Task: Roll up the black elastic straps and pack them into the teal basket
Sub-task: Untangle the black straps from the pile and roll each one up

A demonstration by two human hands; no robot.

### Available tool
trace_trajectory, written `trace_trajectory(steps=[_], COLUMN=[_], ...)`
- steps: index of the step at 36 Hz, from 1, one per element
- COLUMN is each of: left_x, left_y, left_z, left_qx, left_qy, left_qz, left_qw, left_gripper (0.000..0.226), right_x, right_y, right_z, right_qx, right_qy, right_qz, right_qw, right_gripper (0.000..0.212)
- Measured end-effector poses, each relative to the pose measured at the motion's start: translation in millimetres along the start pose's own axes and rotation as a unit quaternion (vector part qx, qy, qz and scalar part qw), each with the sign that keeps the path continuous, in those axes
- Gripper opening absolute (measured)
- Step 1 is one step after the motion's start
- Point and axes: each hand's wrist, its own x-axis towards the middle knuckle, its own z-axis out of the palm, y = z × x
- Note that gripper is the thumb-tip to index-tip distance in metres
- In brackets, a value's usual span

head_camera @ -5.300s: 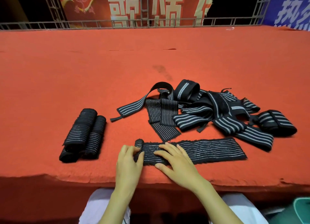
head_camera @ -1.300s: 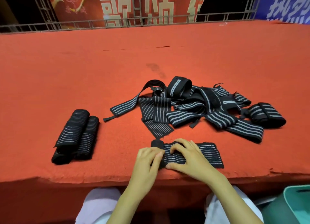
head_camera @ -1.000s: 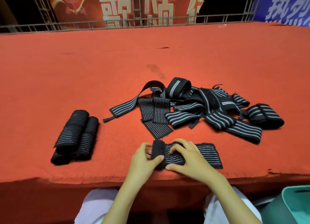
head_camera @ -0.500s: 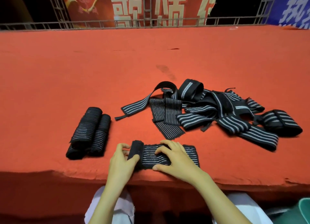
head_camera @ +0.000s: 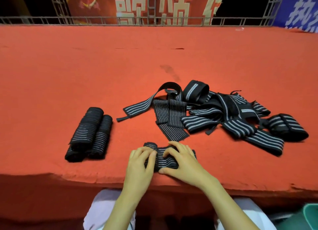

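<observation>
Red felt covers the tabletop, backed by one metal railing, a red banner and a blue banner. Two finished rolls lie touching side by side at the left. One half-rolled strap sits near the front edge, and the loose straps behind it are too tangled to count. Wide bare felt stretches beyond and to the left. One teal basket shows only a corner, below the tabletop at the lower right. The left hand curls over the roll's left end. The right hand arches over the rest, thumb at the near edge. Each grip is closed around the strap
</observation>
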Motion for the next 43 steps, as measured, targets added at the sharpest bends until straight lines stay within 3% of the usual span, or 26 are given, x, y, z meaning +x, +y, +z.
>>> trace_trajectory(steps=[6, 9, 15, 26, 31, 34, 37, 43], left_x=[5, 7, 7, 7, 8, 9, 12, 15], left_y=[-2, -7, -7, 20, 26, 30, 36, 33], left_z=[-11, -13, -7, 15, 24, 26, 26, 23], left_qx=[-0.106, -0.161, -0.142, -0.018, 0.022, 0.01, -0.043, -0.091], left_qy=[-0.066, -0.051, -0.047, -0.027, -0.067, -0.11, -0.132, -0.167], left_qz=[-0.051, -0.123, -0.196, -0.097, -0.019, -0.002, -0.006, 0.016], left_qw=[0.991, 0.978, 0.969, 0.995, 0.997, 0.994, 0.99, 0.982], left_gripper=[0.016, 0.033, 0.041, 0.037, 0.039, 0.039, 0.024, 0.025], right_x=[-6, -8, -11, -13, -19, -22, -25, -29], right_y=[14, 18, 25, 29, 36, 40, 41, 44], right_z=[-6, -7, -9, -10, -20, -23, -28, -35], right_qx=[0.004, 0.013, 0.024, 0.034, 0.044, 0.057, 0.065, 0.098], right_qy=[0.016, 0.025, 0.037, 0.031, 0.025, 0.031, 0.03, 0.055], right_qz=[0.006, 0.005, 0.001, -0.002, 0.015, 0.02, 0.02, 0.054], right_qw=[1.0, 1.0, 0.999, 0.999, 0.999, 0.998, 0.997, 0.992], right_gripper=[0.059, 0.056, 0.054, 0.046, 0.04, 0.04, 0.041, 0.034])
